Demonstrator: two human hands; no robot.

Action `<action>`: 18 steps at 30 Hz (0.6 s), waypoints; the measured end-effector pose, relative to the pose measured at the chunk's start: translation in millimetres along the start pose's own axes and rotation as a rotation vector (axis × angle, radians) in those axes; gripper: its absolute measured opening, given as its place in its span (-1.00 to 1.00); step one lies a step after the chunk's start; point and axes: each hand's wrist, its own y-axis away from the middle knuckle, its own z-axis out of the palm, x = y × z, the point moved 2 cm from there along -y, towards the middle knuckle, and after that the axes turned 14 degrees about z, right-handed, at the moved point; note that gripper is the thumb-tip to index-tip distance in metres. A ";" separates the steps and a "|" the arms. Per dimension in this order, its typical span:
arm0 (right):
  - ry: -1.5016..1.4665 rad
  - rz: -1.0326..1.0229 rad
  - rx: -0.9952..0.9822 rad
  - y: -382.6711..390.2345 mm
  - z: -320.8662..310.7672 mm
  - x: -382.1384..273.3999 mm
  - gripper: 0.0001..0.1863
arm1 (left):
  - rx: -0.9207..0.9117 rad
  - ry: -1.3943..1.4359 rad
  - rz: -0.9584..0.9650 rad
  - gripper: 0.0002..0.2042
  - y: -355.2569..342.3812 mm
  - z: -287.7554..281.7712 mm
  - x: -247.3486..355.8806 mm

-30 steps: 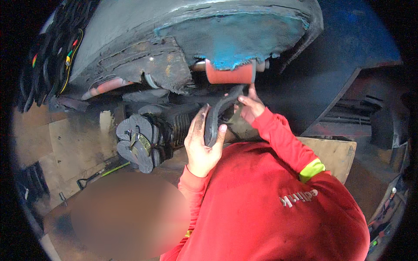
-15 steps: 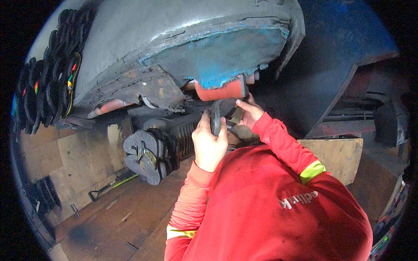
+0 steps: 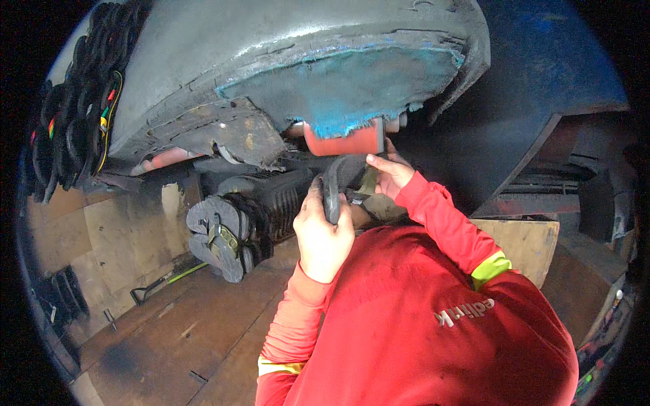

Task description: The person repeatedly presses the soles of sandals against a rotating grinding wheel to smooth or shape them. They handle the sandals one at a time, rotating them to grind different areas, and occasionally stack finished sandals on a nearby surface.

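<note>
In front of me a dark grey flip-flop (image 3: 332, 191) is tilted on its edge, with an olive strap partly showing behind it. My left hand (image 3: 323, 237) is closed around its near end, fingers on the outer side and thumb on the inner. Gripping its far end is my right hand (image 3: 394, 174), whose thumb lies on the sole while some fingers are hidden. Just beyond my hands is an orange-red abrasive belt (image 3: 345, 141) on a roller. The flip-flop's far end is right by this belt; whether they touch I cannot tell.
A dusty grey machine hood (image 3: 298, 34) with a ragged blue cloth flap (image 3: 338, 81) overhangs the belt. To the left lies a row of stacked flip-flops (image 3: 220, 237). More black footwear (image 3: 84, 101) hangs at upper left. A wooden board (image 3: 518, 243) stands at right.
The flip-flop and my left hand have shifted slightly down and left, and the sole is tilted a little differently. Both hands keep their hold. The whole view has shifted slightly.
</note>
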 end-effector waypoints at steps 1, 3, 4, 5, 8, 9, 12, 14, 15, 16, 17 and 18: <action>0.016 0.004 -0.062 -2.6 0.5 1.1 -0.35 | -0.005 -0.002 -0.010 -0.55 4.3 -2.9 1.1; 0.043 0.035 -0.085 -7.3 0.1 3.9 -0.28 | 0.011 0.003 0.021 -0.54 9.6 -6.7 2.2; 0.053 0.042 -0.087 -8.1 0.0 5.0 -0.23 | 0.026 0.006 0.049 -0.54 10.6 -7.5 2.5; 0.022 0.010 -0.111 -7.8 0.4 5.3 -0.25 | 0.005 0.011 -0.003 -0.53 11.1 -6.6 1.5; -0.060 -0.072 -0.073 0.5 0.9 6.1 -0.29 | -0.040 0.045 0.038 -0.54 4.4 1.5 0.7; -0.082 -0.068 -0.039 4.8 0.9 7.0 -0.29 | -0.044 0.080 0.028 -0.54 1.4 4.7 0.6; -0.116 -0.073 0.024 11.1 1.9 10.3 -0.36 | 0.020 0.054 0.134 -0.58 -4.4 7.5 3.4; -0.135 -0.033 0.028 8.5 0.2 15.3 -0.44 | 0.017 0.043 0.071 -0.60 -4.0 6.7 1.6; -0.141 -0.002 0.006 4.6 -1.2 18.3 -0.49 | 0.021 0.048 0.062 -0.60 -3.3 5.4 0.5; -0.148 0.028 -0.004 -0.9 -3.7 20.4 -0.54 | 0.026 0.053 0.058 -0.60 -3.3 4.6 -1.0; -0.137 0.027 -0.014 -3.0 -7.7 24.0 -0.61 | 0.017 0.050 0.051 -0.60 -3.8 4.3 -3.3; -0.152 0.050 -0.020 -6.6 -12.0 27.3 -0.59 | 0.005 0.049 0.040 -0.61 -5.6 6.0 -5.5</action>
